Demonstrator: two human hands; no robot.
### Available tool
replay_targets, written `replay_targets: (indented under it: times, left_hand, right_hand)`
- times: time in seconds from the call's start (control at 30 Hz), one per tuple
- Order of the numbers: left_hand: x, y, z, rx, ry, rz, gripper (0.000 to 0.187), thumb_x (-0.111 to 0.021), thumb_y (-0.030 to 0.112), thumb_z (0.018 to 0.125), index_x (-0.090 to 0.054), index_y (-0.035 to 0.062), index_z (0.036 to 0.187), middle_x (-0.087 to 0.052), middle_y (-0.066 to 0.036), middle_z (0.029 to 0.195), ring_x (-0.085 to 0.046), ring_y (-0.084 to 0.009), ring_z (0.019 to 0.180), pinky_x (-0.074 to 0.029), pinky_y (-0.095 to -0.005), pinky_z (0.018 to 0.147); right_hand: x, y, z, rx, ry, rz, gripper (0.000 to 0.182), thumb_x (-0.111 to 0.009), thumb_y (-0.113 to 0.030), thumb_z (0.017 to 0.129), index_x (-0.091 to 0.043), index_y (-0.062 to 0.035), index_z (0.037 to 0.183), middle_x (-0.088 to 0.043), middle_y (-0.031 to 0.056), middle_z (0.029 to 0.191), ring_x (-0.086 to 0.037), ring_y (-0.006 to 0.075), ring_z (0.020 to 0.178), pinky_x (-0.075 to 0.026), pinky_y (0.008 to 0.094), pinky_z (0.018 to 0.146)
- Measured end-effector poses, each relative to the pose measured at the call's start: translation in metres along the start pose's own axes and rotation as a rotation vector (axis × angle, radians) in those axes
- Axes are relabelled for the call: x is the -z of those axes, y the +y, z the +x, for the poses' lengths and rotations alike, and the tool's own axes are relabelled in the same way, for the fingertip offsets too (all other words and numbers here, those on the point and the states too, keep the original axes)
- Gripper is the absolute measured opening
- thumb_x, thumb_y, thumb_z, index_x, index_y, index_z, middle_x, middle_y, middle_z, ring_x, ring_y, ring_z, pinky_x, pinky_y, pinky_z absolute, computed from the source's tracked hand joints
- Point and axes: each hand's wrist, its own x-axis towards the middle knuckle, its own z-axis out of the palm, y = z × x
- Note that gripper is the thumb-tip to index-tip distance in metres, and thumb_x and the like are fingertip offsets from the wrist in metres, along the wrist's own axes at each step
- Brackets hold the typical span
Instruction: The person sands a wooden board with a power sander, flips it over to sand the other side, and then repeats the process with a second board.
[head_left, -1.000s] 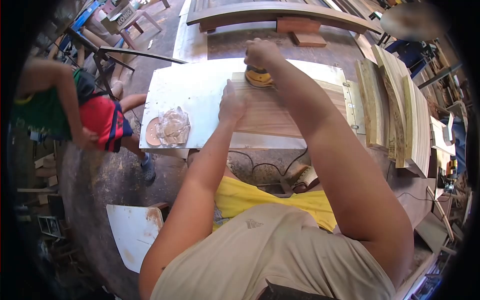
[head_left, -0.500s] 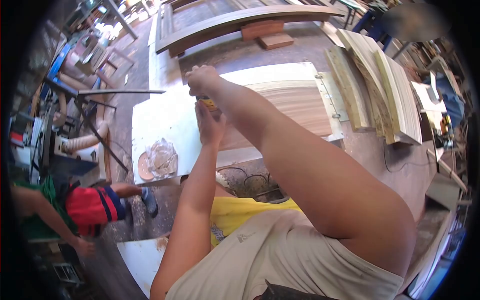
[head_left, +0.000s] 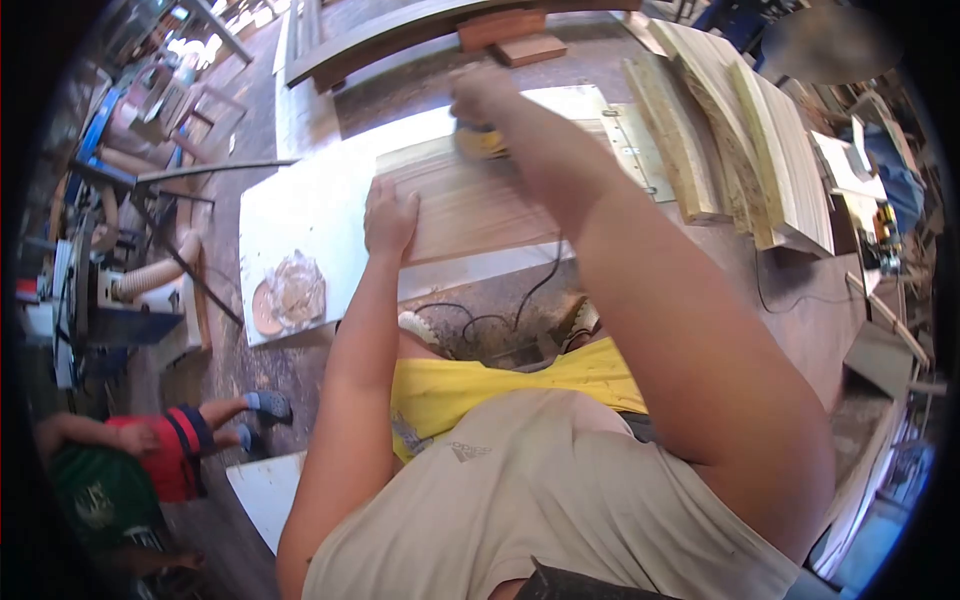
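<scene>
My right hand (head_left: 483,92) is wrapped over the top of a yellow and black orbital sander (head_left: 482,143), slightly blurred. The sander sits on the far part of a flat wooden board (head_left: 470,210) with streaky brown grain. At the board's left end my left hand (head_left: 390,218) lies flat, fingers stretched out, holding nothing. Under the board is a white panel (head_left: 300,200). On its near left corner, a round sanding disc (head_left: 266,308) lies beside a crumpled clear plastic bag (head_left: 297,290). A black cord (head_left: 540,285) hangs at the near edge.
Thick planks (head_left: 765,150) stand on the right. A long curved wooden beam (head_left: 400,45) crosses the far side, near small red-brown blocks (head_left: 530,48). To the left are a metal bar frame (head_left: 190,255) and a ribbed hose (head_left: 155,275). A person in red shorts (head_left: 170,450) is at lower left.
My right hand has carried the sander rightward across the board. My left hand has come off the sander and now rests flat on the board. The person at left has shifted lower in view.
</scene>
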Motion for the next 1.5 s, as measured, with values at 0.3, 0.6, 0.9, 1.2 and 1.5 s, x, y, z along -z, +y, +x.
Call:
replay_targets:
  times: [0.3,0.6,0.9,1.2,1.5]
  left_hand:
    - [-0.004,-0.001,0.001,0.026,-0.001,0.021,0.067,-0.064,0.045,0.092,-0.055,0.0032,0.144,-0.043,-0.024,0.156,-0.045,-0.0402,0.141,-0.041,-0.0474,0.114]
    - [0.000,0.005,0.000,0.079,-0.040,-0.017,0.067,-0.063,0.044,0.092,-0.053,0.0083,0.147,-0.040,-0.020,0.159,-0.042,-0.0382,0.143,-0.040,-0.0490,0.114]
    - [-0.012,-0.020,0.010,0.145,0.046,-0.181,0.051,-0.061,0.028,0.095,-0.058,0.0081,0.143,-0.054,-0.019,0.148,-0.057,-0.0360,0.131,-0.044,-0.0448,0.112]
    - [-0.013,-0.055,-0.025,0.136,-0.082,-0.683,0.062,-0.058,0.018,0.098,-0.040,0.0012,0.155,-0.047,-0.020,0.156,-0.046,-0.0281,0.143,-0.034,-0.0340,0.118]
    - [0.013,-0.052,-0.099,0.311,-0.184,-1.225,0.098,-0.034,0.072,0.100,-0.004,0.0032,0.164,-0.022,-0.024,0.167,-0.018,-0.0308,0.156,-0.014,-0.0401,0.127]
  right_hand:
    - [-0.009,0.130,0.002,-0.142,0.030,-0.019,0.060,-0.069,-0.039,0.083,-0.059,-0.0210,0.139,-0.064,0.0108,0.139,-0.060,0.0284,0.129,-0.049,0.0436,0.108]
    - [-0.009,0.178,-0.050,-0.131,0.098,0.030,0.048,-0.073,-0.037,0.079,-0.067,-0.0142,0.122,-0.068,0.0170,0.122,-0.066,0.0358,0.113,-0.053,0.0437,0.096]
    - [-0.018,0.112,-0.117,0.023,0.097,0.002,0.050,-0.072,-0.041,0.076,-0.068,-0.0169,0.119,-0.066,0.0126,0.122,-0.067,0.0332,0.111,-0.054,0.0441,0.096]
    - [-0.026,-0.017,-0.129,0.268,0.082,-0.070,0.045,-0.072,-0.038,0.077,-0.068,-0.0165,0.117,-0.066,0.0129,0.118,-0.068,0.0320,0.107,-0.056,0.0443,0.092]
    - [-0.031,-0.132,-0.104,0.399,0.067,-0.021,0.055,-0.071,-0.039,0.080,-0.065,-0.0142,0.129,-0.065,0.0161,0.125,-0.067,0.0340,0.114,-0.056,0.0447,0.095]
